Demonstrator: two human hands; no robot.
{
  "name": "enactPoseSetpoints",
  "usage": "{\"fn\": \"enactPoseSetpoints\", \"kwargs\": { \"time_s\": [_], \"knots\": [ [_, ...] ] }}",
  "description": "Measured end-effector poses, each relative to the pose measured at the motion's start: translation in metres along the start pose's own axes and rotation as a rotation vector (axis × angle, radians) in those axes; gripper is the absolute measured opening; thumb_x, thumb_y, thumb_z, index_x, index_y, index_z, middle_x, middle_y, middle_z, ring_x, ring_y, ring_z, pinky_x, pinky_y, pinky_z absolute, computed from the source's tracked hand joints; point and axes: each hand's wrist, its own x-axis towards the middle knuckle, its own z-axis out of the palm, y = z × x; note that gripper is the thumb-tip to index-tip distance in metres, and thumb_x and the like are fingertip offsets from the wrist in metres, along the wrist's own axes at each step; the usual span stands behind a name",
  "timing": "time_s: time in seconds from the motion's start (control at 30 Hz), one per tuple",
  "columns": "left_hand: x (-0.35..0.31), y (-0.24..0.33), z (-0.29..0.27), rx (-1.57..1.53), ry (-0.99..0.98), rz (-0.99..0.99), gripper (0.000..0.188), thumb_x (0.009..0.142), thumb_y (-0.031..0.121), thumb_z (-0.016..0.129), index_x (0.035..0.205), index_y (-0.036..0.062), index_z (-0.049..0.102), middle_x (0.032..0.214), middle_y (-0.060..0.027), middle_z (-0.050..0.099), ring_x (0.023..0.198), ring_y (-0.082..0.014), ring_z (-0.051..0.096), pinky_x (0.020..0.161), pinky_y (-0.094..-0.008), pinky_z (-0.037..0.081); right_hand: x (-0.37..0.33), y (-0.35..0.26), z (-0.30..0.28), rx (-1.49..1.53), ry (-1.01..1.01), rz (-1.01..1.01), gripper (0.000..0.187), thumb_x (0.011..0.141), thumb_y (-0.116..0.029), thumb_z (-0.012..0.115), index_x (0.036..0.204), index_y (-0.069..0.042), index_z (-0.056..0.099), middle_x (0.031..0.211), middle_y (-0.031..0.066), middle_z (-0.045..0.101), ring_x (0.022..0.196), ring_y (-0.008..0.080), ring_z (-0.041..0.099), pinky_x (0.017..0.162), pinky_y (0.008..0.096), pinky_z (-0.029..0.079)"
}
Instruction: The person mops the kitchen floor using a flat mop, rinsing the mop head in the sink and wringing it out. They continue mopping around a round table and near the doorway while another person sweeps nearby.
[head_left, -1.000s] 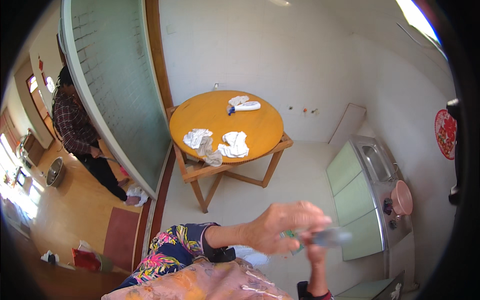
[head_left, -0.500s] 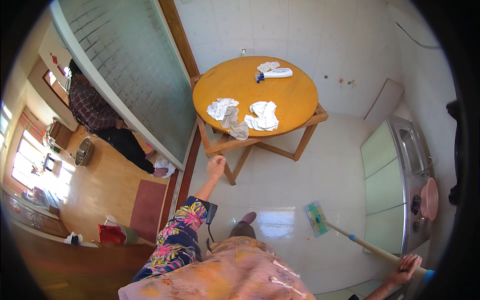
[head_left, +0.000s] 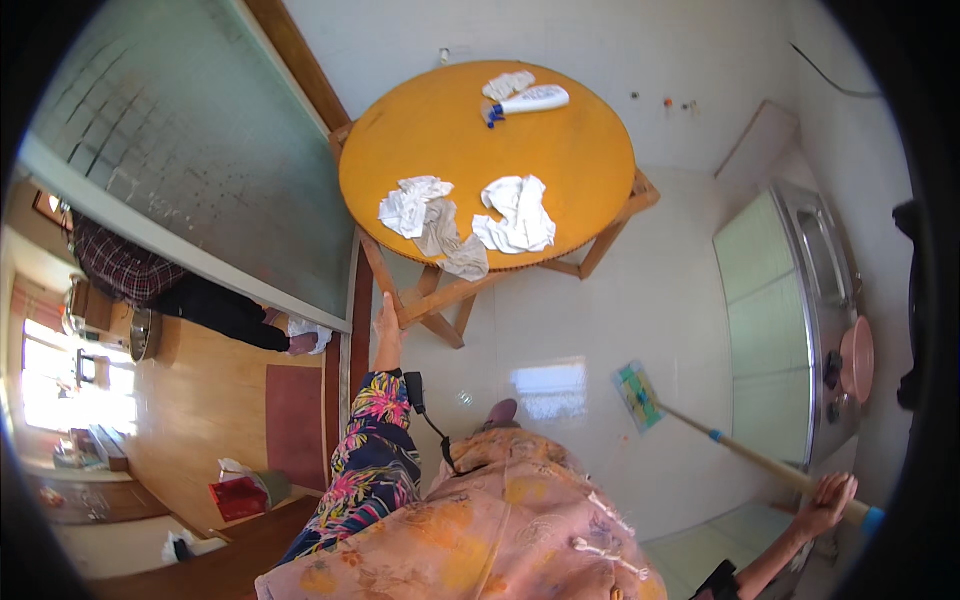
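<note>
My left hand (head_left: 388, 322) is at the near left corner of the wooden frame (head_left: 432, 300) under a round yellow-brown table (head_left: 420, 130). Its fingers close around that corner, partly hidden by it. On the tabletop lie a crumpled white cloth (head_left: 517, 215), another white cloth (head_left: 412, 204) with a greyish cloth (head_left: 450, 240) hanging over the edge, a white spray bottle (head_left: 537, 99) with a blue nozzle, and a small whitish cloth (head_left: 508, 85). My right hand (head_left: 828, 500) is wrapped round the pole of a mop (head_left: 765, 464). Its flat green-yellow head (head_left: 637, 398) rests on the floor.
A counter with a metal sink (head_left: 815, 235) and pink basin (head_left: 857, 358) runs along the right. At left stands a frosted sliding door (head_left: 180, 140); beyond it a person (head_left: 215, 303) bends over. A red mat (head_left: 297, 425) and a bucket (head_left: 270, 487) are on the wooden floor.
My left hand has moved forward onto the corner of the table frame. My view has shifted, with the table appearing nearer. The person beyond the door has bent lower. My right hand keeps the mop.
</note>
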Motion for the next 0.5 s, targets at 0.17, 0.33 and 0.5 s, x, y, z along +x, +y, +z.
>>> {"fn": "enactPoseSetpoints", "kwargs": {
  "time_s": [0.17, 0.33, 0.5],
  "knots": [
    [0.017, 0.007, 0.008, -0.008, -0.067, -0.098, 0.087, 0.08, 0.071, 0.058, 0.136, 0.005, 0.046, 0.13, -0.0164, 0.052, 0.11, -0.0359, 0.057, 0.082, -0.0547, 0.052, -0.005, 0.002, 0.025, 0.001, -0.077, 0.009, 0.033, 0.099, -0.015, 0.045, 0.069, -0.011, 0.031, 0.059, -0.0011, 0.026, 0.052, 0.0075, 0.023, 0.051, 0.0244, 0.025],
    [0.02, 0.004, 0.031, -0.014, 0.187, -0.162, 0.082, 0.077, 0.069, 0.062, 0.124, 0.0027, 0.055, 0.108, -0.0159, 0.063, 0.083, -0.033, 0.065, 0.062, -0.0452, 0.054, -0.024, -0.004, 0.024, 0.02, -0.073, -0.02, 0.034, 0.098, -0.015, 0.047, 0.068, -0.011, 0.031, 0.059, -0.001, 0.028, 0.052, 0.0087, 0.024, 0.054, 0.0261, 0.026],
    [0.025, 0.001, 0.031, -0.084, 0.17, -0.204, 0.072, 0.079, 0.072, 0.059, 0.114, 0.0099, 0.058, 0.1, -0.0106, 0.064, 0.073, -0.0271, 0.062, 0.054, -0.0376, 0.047, -0.059, -0.013, 0.006, 0.015, -0.002, -0.074, 0.032, 0.097, -0.014, 0.046, 0.068, -0.013, 0.032, 0.058, -0.0009, 0.028, 0.052, 0.0087, 0.024, 0.057, 0.0273, 0.027]
  ]
}}
